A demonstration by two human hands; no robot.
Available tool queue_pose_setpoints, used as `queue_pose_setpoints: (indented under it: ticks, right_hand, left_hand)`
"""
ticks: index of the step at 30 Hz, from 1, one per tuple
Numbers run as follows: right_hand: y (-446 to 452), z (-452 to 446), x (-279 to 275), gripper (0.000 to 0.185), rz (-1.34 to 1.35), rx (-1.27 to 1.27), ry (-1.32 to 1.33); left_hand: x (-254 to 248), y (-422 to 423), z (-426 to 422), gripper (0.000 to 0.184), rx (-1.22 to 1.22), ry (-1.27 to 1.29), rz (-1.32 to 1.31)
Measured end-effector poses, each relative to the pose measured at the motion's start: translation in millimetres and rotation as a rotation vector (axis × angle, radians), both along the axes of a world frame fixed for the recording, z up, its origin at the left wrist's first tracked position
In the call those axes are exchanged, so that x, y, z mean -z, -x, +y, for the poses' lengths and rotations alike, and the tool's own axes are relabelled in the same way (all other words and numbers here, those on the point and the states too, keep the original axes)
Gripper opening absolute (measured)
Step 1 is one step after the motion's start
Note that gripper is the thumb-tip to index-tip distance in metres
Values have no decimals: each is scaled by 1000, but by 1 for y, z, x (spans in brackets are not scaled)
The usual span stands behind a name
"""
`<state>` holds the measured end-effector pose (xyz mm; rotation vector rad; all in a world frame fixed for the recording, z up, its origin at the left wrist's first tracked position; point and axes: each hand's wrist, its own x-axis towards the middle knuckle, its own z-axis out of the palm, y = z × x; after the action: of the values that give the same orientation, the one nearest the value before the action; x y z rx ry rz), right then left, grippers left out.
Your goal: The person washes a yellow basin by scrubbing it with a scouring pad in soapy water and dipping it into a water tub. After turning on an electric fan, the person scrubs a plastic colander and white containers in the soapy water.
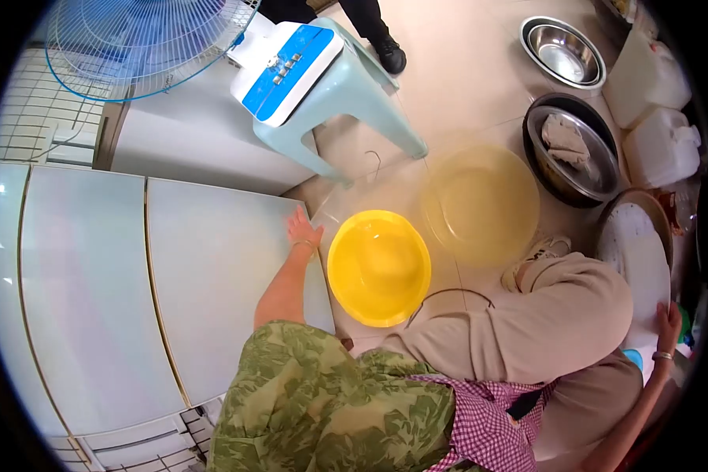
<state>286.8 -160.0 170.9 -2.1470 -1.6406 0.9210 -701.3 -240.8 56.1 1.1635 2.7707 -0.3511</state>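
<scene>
My left hand (303, 231) rests with fingers spread on the far right corner of a pale, glossy panelled surface (220, 267). Just right of it, a yellow plastic basin (379, 267) stands on the floor with nothing solid visible in it. At the far right, my right hand (669, 326) is closed on the edge of a white board-like piece (643, 275). That piece leans by a brown-rimmed basin (649, 206), and its exact kind is unclear. A translucent yellowish basin (481, 204) sits beyond the yellow one, near my shoe (549, 250).
A fan (145, 43) with a blue-and-white base stands on a light-blue plastic stool (354, 86). Metal bowls (565, 51), a dark basin (536, 161) with a cloth (565, 141), and white jugs (662, 148) line the right. Another person's shoe (390, 55) shows at the top.
</scene>
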Motion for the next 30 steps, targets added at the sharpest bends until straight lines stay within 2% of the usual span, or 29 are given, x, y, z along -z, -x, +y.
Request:
queue_pose_setpoints:
  ticks: [2, 5, 8, 10, 11, 13, 15, 17, 18, 19, 20, 22, 23, 24, 26, 27, 28, 29, 30]
  right_hand:
    - [12, 0, 0, 21, 59, 70, -89]
    - [49, -3, -10, 31, 144, 162, -204]
    - [29, -4, 7, 39, 180, 199, -196]
    - [6, -3, 25, 39, 102, 208, -217]
    - [0, 2, 31, 34, 72, 156, -217]
    - [-11, 7, 35, 25, -4, 68, -210]
    - [-19, 11, 41, 16, -80, -6, -208]
    - [-20, 22, 52, 16, 50, 48, -206]
    - [-22, 28, 57, 16, 113, 75, -206]
    - [-28, 35, 68, 17, 50, 19, -251]
    - [-17, 38, 51, 16, 7, -21, -201]
    - [-9, 47, 53, 17, 207, 59, -145]
    - [11, 43, 42, 18, 98, -6, -207]
    - [21, 44, 39, 18, 195, -11, -251]
    - [31, 48, 37, 19, 228, 7, -263]
    - [40, 48, 25, 19, 275, 27, -224]
    - [80, 42, -16, 19, 320, 48, -182]
    - [100, 37, -37, 19, 366, 72, -136]
    - [91, 36, -27, 14, 358, 52, -161]
  left_hand:
    - [15, 20, 5, 77, -78, 75, -165]
    - [34, 31, 15, 54, -155, 118, -454]
    - [46, 16, 15, 36, 23, -54, -335]
    - [27, -11, 20, 29, 57, -207, -249]
    - [14, -31, 16, 26, 74, -272, -209]
    - [-3, -58, 3, 17, 338, -356, -62]
    - [-20, -90, -10, 15, 407, -222, -129]
    - [-23, -120, -29, 14, 526, -16, -144]
    - [-19, -132, -38, 13, 563, 3, -173]
    - [-15, -143, -48, 12, 599, 24, -205]
    - [-12, -152, -57, 12, 602, 56, -221]
    - [-7, -165, -69, 12, 613, 122, -253]
    - [-3, -172, -72, 16, 620, 193, -263]
    - [-2, -175, -74, 20, 626, 265, -270]
    - [-18, -177, -64, 30, 616, 467, -300]
    - [-40, -184, -54, 35, 599, 597, -330]
    - [-52, -189, -49, 41, 582, 730, -362]
    - [-52, -186, -50, 45, 577, 705, -358]
    - [-47, -181, -53, 49, 575, 683, -355]
